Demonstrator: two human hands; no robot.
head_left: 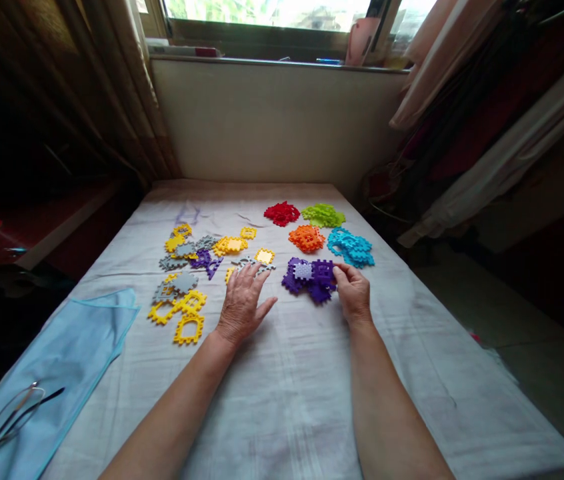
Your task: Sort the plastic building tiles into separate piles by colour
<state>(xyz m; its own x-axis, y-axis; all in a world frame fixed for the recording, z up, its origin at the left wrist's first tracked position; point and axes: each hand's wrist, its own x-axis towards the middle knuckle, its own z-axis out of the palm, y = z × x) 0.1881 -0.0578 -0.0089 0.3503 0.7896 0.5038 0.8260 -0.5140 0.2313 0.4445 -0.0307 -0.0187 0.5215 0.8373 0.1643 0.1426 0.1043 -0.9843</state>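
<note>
My right hand (353, 291) pinches the right edge of a purple notched puzzle tile (323, 272) at the pile of purple tiles (318, 292). A pale lilac tile (303, 270) shows on that pile. My left hand (245, 300) lies with fingers spread, over grey tiles (252, 264) that it partly covers. Yellow tiles (231, 245), more grey tiles (185, 283) and a few purple tiles (206, 261) are mixed at the left. Just beyond my left fingertips is a single yellow tile (265, 256).
Sorted piles of red (282, 213), lime green (324, 215), orange (307, 238) and blue tiles (351, 247) stand at the back right. A light blue cloth (82, 353) with eyeglasses (9, 423) lies front left. Beyond the sheet-covered table (287, 400) is a wall below a window.
</note>
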